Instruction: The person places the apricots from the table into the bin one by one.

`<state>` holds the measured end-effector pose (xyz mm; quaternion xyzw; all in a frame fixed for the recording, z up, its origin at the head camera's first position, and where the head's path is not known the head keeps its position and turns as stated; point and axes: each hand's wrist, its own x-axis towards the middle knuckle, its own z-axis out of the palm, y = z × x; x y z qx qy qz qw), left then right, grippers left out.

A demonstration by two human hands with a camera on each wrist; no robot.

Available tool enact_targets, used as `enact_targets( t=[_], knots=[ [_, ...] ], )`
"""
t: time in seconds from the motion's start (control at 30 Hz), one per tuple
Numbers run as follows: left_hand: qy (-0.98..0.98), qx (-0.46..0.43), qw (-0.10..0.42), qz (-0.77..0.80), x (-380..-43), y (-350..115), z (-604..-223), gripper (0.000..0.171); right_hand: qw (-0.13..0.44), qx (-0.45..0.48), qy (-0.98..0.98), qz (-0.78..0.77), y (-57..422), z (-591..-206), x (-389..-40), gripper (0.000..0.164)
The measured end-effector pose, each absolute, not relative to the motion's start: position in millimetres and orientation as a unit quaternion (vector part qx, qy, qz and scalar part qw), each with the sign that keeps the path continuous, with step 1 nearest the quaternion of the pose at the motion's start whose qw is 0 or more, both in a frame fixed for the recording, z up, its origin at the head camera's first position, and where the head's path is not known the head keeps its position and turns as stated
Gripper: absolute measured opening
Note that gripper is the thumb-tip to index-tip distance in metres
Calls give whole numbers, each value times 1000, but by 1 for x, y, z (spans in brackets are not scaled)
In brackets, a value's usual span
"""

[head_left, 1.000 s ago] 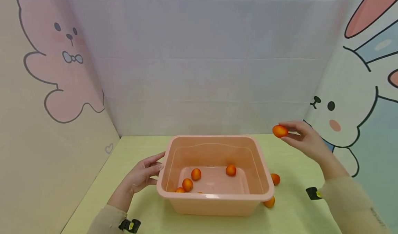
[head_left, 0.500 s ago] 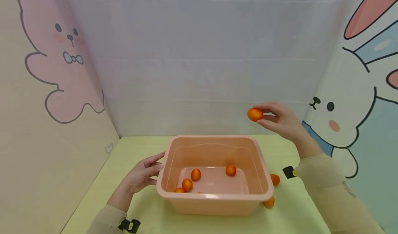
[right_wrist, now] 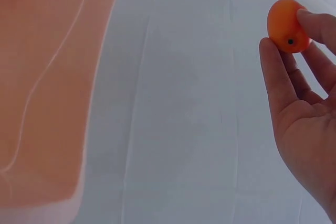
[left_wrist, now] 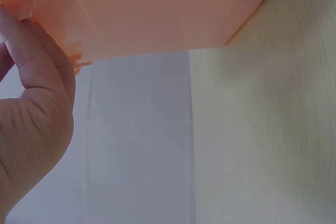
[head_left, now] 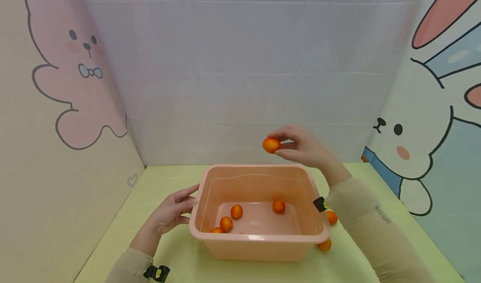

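Note:
In the head view, my right hand (head_left: pixel 302 147) pinches an oval orange kumquat (head_left: pixel 271 145) between thumb and fingertips, raised above the back rim of a pink plastic tub (head_left: pixel 259 249). The right wrist view shows a dark spot on the end of this kumquat (right_wrist: pixel 287 24). My left hand (head_left: pixel 174 210) grips the tub's left rim, its thumb at the edge; the left wrist view has its fingers up against the tub wall (left_wrist: pixel 147 14). Inside the tub lie several kumquats, one (head_left: pixel 279 206) toward the right and others (head_left: pixel 226 224) grouped at the left, partly hidden by the front rim.
Two more kumquats rest on the pale yellow-green table (head_left: pixel 169 249) just right of the tub, one (head_left: pixel 332 217) behind the other (head_left: pixel 325 244). White fabric (head_left: pixel 233 78) hangs at the back, and cartoon-printed panels flank the table on both sides.
Holding the kumquat, my right hand has swept left from beyond the tub's right side, rising and then dipping slightly, to over the back rim. The left hand and tub stay put.

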<state>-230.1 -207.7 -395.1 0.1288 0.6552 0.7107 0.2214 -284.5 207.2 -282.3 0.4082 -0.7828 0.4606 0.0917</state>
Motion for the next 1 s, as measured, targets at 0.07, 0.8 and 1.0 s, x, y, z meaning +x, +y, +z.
enact_targets(
  t=[0.07,0.8,1.0],
  knots=[
    [655,131,222,710,-230,-208,-395,62,72,405,-784,465,197,-285,-287,41],
    [666,121,219,702,-232,-206,-399,64,-157,379,-771,487,138,-335,-315,38],
    [671,118,216,700,-232,-206,-398,63,-199,362,-779,471,131,-352,-317,38]
  ],
)
